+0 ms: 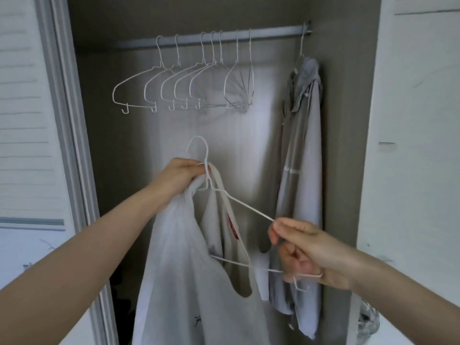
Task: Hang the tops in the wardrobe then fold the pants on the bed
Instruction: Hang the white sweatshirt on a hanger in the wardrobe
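2 bare forearms and hands, no sleeves in view.
Left hand (179, 176) and right hand (302, 252) are both uncovered, no gloves, no rings or watch or bracelets visible on wrists or fingers. Forearms bare right to the frame edges, so no cuff or fabric shows. Fingernails look short and unpainted; fine detail soft from blur.

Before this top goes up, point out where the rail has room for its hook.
The rail is bare between the last empty hanger and the grey garment hanging at its right end. Its left and middle stretch is crowded with empty white hangers. The left hand and right hand hold the hanger carrying the white top.
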